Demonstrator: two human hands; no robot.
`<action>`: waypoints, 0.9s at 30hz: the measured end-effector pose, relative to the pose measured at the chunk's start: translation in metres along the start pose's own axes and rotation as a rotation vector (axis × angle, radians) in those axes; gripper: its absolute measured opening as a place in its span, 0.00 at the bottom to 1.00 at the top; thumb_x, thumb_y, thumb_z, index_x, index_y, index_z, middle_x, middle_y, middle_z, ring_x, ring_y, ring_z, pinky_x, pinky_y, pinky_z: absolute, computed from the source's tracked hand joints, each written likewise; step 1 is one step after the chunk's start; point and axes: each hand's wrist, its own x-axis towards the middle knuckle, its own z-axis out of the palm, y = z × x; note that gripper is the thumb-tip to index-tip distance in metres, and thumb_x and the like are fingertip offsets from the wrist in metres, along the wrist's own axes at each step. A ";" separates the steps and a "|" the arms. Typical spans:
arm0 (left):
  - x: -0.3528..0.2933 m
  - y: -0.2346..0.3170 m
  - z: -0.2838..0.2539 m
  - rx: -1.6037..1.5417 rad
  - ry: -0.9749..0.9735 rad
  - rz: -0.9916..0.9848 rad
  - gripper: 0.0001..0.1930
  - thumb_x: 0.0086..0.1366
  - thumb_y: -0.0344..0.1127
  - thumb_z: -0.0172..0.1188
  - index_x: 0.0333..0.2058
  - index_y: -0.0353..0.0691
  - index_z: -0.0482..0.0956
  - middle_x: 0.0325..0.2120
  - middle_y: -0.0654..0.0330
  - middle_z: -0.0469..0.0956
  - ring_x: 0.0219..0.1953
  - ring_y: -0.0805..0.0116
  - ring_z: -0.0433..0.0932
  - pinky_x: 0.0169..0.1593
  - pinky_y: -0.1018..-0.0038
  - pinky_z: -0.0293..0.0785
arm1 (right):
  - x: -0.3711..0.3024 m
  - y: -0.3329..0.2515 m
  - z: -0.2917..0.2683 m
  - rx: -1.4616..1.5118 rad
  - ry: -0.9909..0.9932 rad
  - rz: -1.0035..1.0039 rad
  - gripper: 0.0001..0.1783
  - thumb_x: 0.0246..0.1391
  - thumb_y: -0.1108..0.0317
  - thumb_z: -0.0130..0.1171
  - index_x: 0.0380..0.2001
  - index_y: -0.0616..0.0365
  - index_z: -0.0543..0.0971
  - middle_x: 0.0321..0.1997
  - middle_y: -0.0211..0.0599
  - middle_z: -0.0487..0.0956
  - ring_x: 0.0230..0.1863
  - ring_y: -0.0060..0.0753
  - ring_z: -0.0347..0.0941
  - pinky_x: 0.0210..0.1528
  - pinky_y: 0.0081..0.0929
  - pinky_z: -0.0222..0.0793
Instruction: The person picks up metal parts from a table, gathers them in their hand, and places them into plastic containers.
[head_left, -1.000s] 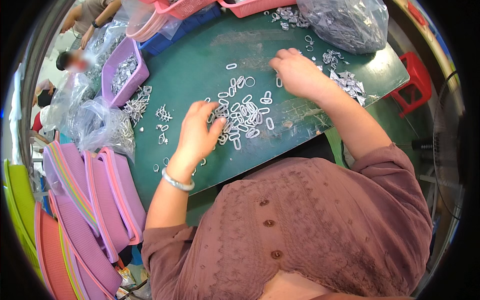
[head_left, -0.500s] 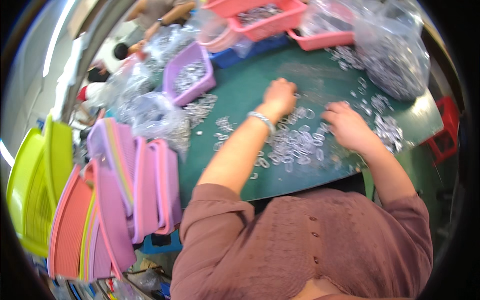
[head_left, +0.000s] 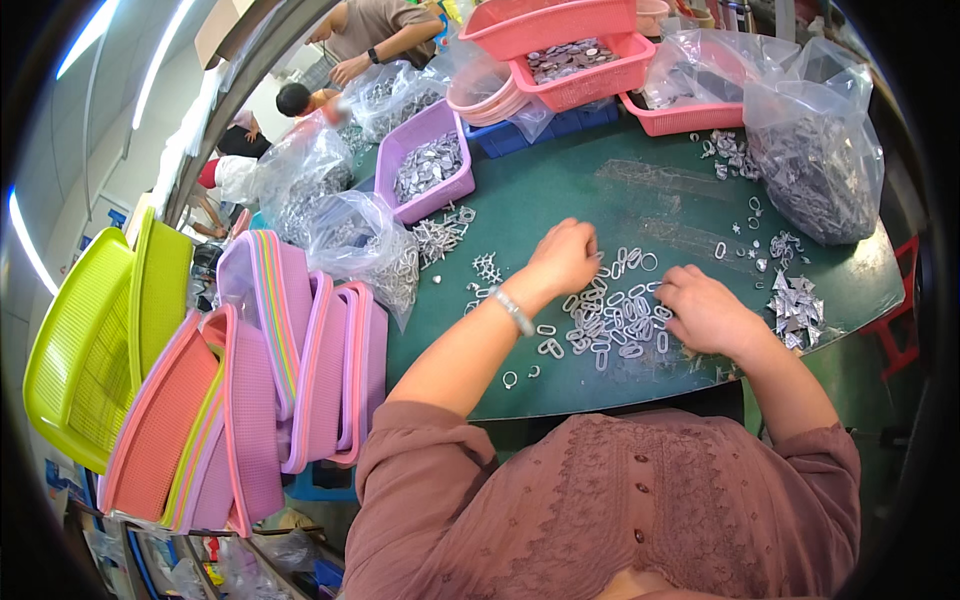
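Observation:
A loose pile of small silvery oval rings (head_left: 622,318) lies on the green tabletop in front of me. At its far left edge my left hand (head_left: 566,258) is closed, fingers curled down. Its fingertips are mostly hidden, so what they hold, if anything, does not show. On the pile's right side rests my right hand (head_left: 706,309), fingers bent and apart, thumb near the outermost rings. Nothing is visible in its grip. A round ring (head_left: 649,262) lies between the hands at the pile's far edge.
Silvery triangular pieces (head_left: 796,308) lie right of my right hand. A filled clear bag (head_left: 815,150) stands far right. A purple basket (head_left: 470,184) of metal parts and a pink basket (head_left: 628,76) are behind. Stacked baskets (head_left: 250,400) fill the left. Another person (head_left: 385,35) works far left.
The view has shifted, so the table sits lower and further right in it. Both hands have come slightly nearer to me relative to the pile, and the left hand is more at its left edge.

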 end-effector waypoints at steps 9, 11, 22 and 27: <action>-0.070 -0.001 0.004 -0.119 -0.113 -0.014 0.07 0.48 0.32 0.56 0.25 0.37 0.70 0.28 0.51 0.68 0.32 0.54 0.70 0.36 0.67 0.67 | 0.013 -0.045 0.005 -0.022 -0.169 -0.111 0.43 0.26 0.59 0.70 0.49 0.61 0.65 0.51 0.48 0.63 0.51 0.47 0.59 0.50 0.34 0.64; -0.079 0.008 0.006 -0.153 -0.098 0.003 0.07 0.48 0.30 0.56 0.27 0.36 0.69 0.30 0.51 0.68 0.34 0.54 0.69 0.38 0.67 0.67 | 0.017 -0.045 0.007 -0.016 -0.166 -0.080 0.42 0.26 0.60 0.70 0.49 0.61 0.65 0.51 0.48 0.63 0.51 0.48 0.59 0.50 0.33 0.63; -0.099 0.045 0.001 -0.115 -0.156 -0.033 0.33 0.41 0.38 0.68 0.46 0.33 0.64 0.42 0.48 0.63 0.45 0.49 0.63 0.48 0.64 0.64 | 0.034 -0.040 0.019 0.015 -0.110 -0.133 0.26 0.28 0.68 0.65 0.37 0.65 0.72 0.38 0.46 0.68 0.44 0.46 0.62 0.48 0.34 0.61; -0.094 0.040 0.013 -0.104 -0.120 -0.067 0.28 0.40 0.37 0.68 0.41 0.36 0.66 0.39 0.49 0.63 0.43 0.49 0.64 0.46 0.63 0.65 | 0.038 -0.036 0.017 0.064 -0.137 -0.159 0.20 0.29 0.70 0.63 0.31 0.65 0.74 0.37 0.47 0.68 0.43 0.47 0.62 0.47 0.34 0.61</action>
